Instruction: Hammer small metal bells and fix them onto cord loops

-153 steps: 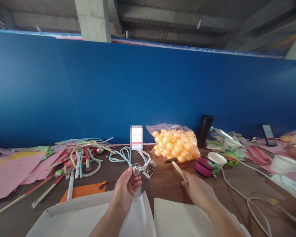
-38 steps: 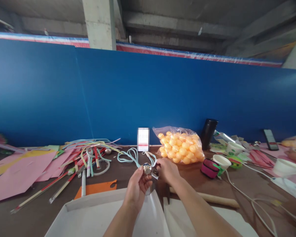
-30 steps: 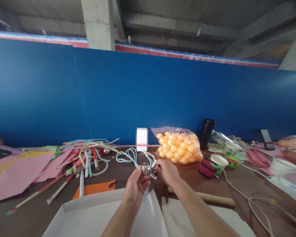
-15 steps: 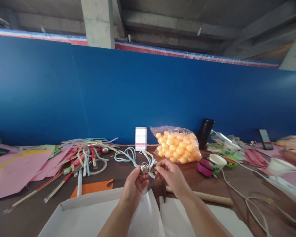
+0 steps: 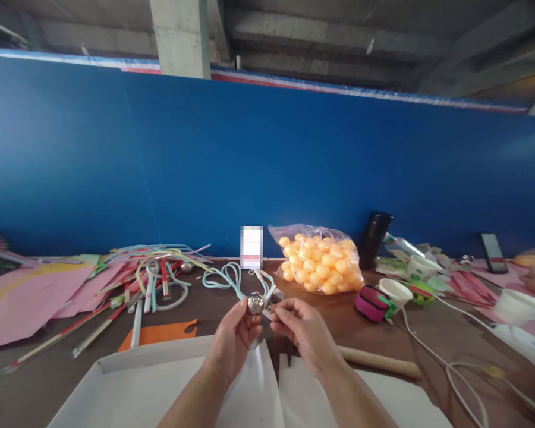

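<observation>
Pinched in the left hand [image 5: 234, 337], the shiny ball [image 5: 255, 303] is at centre; whether the right hand [image 5: 307, 337] grips anything, I cannot tell. No finished work shows on the ball; the hammer [image 5: 378, 362] lies unheld, near right.

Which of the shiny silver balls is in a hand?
The silver ball held in the left hand; the farther ball, back and left, is touched by neither hand.

A: What finish is shown on the ball [image 5: 255, 304]?
B: Mirror-bright metal. The tool handle [image 5: 378, 361] is seen as smooth, matt wood.
A: And by the worktop's [image 5: 348, 324] back edge?
B: Clear, glossy, crinkled plastic is seen in the bag [image 5: 288, 232]; the flask [image 5: 374, 241] is finished in low-gloss black.
A: Box [image 5: 156, 351]?
B: Matt white, card-like. Worktop is surfaced in brown wood-grain, slight sheen.
</observation>
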`<state>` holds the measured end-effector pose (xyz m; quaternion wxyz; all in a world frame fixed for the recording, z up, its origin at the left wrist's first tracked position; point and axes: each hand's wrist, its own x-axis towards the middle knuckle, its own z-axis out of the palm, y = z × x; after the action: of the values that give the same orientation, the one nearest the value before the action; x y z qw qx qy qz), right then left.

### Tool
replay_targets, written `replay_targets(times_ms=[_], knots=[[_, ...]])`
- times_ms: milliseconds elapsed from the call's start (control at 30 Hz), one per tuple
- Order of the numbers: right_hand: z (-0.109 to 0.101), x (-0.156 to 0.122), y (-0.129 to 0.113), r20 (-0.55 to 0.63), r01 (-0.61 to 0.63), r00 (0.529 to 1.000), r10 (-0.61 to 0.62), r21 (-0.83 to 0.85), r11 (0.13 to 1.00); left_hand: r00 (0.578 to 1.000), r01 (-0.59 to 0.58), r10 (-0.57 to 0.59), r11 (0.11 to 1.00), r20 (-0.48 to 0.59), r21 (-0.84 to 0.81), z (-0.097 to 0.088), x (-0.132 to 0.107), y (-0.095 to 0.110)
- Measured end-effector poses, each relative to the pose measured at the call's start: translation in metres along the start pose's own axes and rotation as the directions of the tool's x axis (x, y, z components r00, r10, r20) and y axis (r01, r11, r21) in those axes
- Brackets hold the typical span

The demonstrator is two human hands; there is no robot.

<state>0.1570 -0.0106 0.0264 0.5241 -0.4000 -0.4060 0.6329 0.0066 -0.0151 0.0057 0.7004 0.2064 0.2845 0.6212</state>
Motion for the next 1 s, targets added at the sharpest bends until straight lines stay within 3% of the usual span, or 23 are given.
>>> replay_targets(times_ms=[467, 1000], knots=[[0.0044, -0.0085, -0.0052, 0.149, -0.060, 0.987, 0.057, 0.017, 0.998, 0.983, -0.016, -0.014, 0.987, 0.183, 0.161, 0.0027, -0.0066, -0.0004], [0.0037, -0.0047, 0.0001, 0.170, -0.026, 0.985, 0.024, 0.010, 1.000, 0.984, -0.064, 0.025, 0.972, 0.174, 0.224, 0.0070, -0.0082, 0.0009]])
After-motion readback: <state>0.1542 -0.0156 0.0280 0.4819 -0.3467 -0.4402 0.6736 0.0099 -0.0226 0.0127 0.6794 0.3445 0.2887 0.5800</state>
